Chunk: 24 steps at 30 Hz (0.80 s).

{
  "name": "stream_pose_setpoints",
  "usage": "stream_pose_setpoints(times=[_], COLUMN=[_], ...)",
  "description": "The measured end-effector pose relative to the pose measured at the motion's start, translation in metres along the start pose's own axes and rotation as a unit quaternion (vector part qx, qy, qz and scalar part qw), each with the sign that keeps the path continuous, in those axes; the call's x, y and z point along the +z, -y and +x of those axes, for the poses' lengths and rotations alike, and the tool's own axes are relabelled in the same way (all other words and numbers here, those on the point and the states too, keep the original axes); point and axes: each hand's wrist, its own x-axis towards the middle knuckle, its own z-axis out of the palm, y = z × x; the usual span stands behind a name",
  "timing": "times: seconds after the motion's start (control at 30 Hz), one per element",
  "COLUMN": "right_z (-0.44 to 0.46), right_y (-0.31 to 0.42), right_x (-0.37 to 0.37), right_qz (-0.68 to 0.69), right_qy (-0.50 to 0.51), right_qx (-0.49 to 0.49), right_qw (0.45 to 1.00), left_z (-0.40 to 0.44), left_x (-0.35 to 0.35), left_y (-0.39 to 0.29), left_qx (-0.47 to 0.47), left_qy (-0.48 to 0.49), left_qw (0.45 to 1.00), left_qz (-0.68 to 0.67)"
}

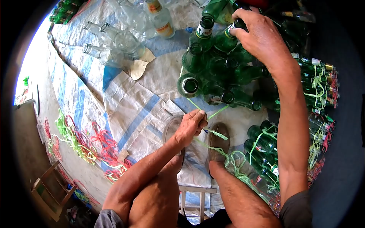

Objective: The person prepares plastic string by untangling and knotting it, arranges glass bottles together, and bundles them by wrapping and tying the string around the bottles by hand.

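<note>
Now pinching green string (218, 134) in left grip (191, 125), holding green glass bottle (225, 41) by neck (229, 31) in right grip (261, 35): likely slippery, breakable, best held there.

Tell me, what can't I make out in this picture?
All in the head view:
Green string: the stretch inside the left hand is hidden by that closed fist.
Green bottle at the right hand: part of its neck is covered by that hand.
Labelled clear bottle: its wording is too small to read.
Upper-left green bundle: cut off by the dark image edge.
</note>
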Motion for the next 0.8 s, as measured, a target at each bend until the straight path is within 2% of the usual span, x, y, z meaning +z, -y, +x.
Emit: stream_pose_setpoints(times=[0.13, 0.23, 0.27, 0.37, 0.47, 0.57, 0.67, 0.77, 0.8], right_z=[0.003, 0.000, -0.001, -0.003, -0.006, -0.005, -0.008, -0.006, -0.007], right_y=[0.009, 0.013, 0.010, 0.013, 0.007, 0.020, 0.012, 0.022, 0.017], right_x=[-0.007, -0.011, -0.007, -0.009, -0.003, -0.015, -0.013, -0.019, -0.017], right_qz=[0.024, 0.030, 0.005, 0.007, -0.006, 0.069, 0.050, 0.066, 0.055], right_qy=[0.051, 0.052, 0.036, 0.048, 0.006, 0.085, 0.066, 0.098, 0.078], right_qx=[0.049, 0.023, -0.014, 0.007, -0.049, 0.107, 0.052, 0.143, 0.101], right_qw=[0.997, 0.998, 0.999, 0.999, 0.999, 0.988, 0.995, 0.983, 0.990], left_z=[0.000, -0.001, -0.001, -0.001, -0.002, -0.003, -0.004, -0.005, -0.006], left_x=[0.000, 0.001, 0.000, 0.001, 0.001, 0.002, 0.003, 0.002, 0.003], left_y=[-0.002, -0.003, -0.003, -0.002, -0.001, -0.003, -0.002, -0.002, -0.003], left_qx=[-0.009, -0.012, -0.010, -0.005, -0.005, 0.001, 0.009, 0.010, 0.006], left_qy=[0.005, 0.000, 0.001, 0.006, 0.006, 0.000, 0.000, 0.005, 0.003], left_qw=[1.000, 1.000, 1.000, 1.000, 1.000, 1.000, 1.000, 1.000, 1.000], left_qz=[-0.011, -0.005, -0.004, -0.004, -0.007, 0.001, 0.003, -0.002, -0.001])
